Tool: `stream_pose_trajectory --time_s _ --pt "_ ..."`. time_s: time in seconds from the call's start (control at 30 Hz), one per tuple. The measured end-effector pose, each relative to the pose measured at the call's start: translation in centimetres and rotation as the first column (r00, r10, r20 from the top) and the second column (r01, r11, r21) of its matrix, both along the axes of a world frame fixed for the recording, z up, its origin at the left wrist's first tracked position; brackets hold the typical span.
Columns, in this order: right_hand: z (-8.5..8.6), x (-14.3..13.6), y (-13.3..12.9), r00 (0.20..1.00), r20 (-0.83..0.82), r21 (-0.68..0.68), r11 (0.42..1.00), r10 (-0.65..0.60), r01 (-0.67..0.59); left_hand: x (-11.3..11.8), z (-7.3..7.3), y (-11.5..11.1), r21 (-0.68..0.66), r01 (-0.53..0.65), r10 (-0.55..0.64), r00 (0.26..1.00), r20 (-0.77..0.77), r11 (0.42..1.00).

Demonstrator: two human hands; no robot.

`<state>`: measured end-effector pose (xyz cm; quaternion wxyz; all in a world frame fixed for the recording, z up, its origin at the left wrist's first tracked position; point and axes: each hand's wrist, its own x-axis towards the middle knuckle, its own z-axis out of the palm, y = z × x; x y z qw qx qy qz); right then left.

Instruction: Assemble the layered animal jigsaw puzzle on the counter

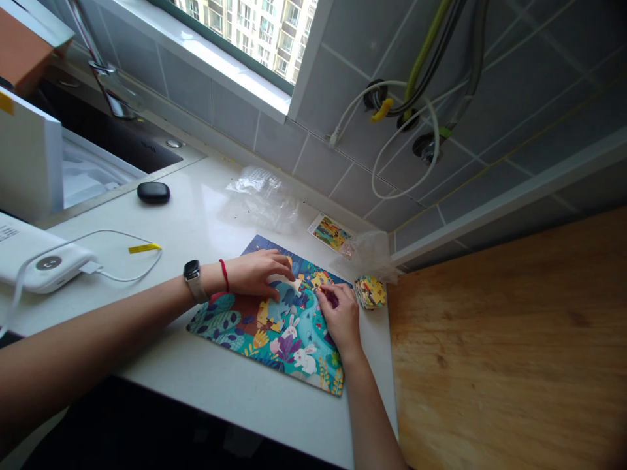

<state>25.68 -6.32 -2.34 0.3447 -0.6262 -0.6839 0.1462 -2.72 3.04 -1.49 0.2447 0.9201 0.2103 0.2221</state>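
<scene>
A colourful jigsaw board (230,336) with rabbits, leaves and flowers lies tilted on the white counter. My left hand (259,273), with a watch and red string at the wrist, rests over its upper middle, fingers stretched and apart. A pale patch shows by those fingertips; I cannot tell if it is a loose piece. On the board's right side, my right hand (340,313) has thumb and forefinger pinched at a yellow patterned puzzle piece, mostly covered by the fingers. Yellow puzzle pieces (271,316) lie on the picture. Beside the right hand stands a stack of puzzle pieces (371,292).
Crumpled clear plastic bags (264,196) and a small picture card (329,232) lie behind the board. To the left are a black oval case (153,192), a white power bank (46,264) with its cable, and a sink (161,156). A wooden panel (509,339) borders the right.
</scene>
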Motion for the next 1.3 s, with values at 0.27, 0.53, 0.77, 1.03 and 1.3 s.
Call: stream_pose_trajectory --time_s 0.27,0.53,0.77,1.03,1.3 --pt "0.3 -0.3 0.3 0.999 -0.012 0.031 0.999 0.037 -0.037 1.6 -1.2 -1.1 -0.009 0.019 -0.018 0.998 0.061 1.0" --pt "0.5 -0.5 0.3 0.996 0.005 0.058 0.994 0.093 -0.093 2.1 -1.6 -2.1 -0.023 0.021 -0.019 0.996 0.087 1.0" --pt "0.6 -0.7 0.1 0.992 0.023 0.044 0.992 0.121 -0.122 2.3 -1.7 -2.8 -0.029 0.0 0.003 0.994 0.11 1.0" --pt "0.6 -0.1 0.1 0.996 0.021 0.014 0.996 0.085 -0.085 2.1 -2.2 -1.9 0.071 -0.027 0.022 0.997 0.069 0.997" --pt "1.1 0.8 -0.1 0.992 -0.015 -0.041 0.991 0.126 -0.127 1.0 -2.6 -0.1 0.066 -0.18 0.181 0.983 -0.021 0.981"
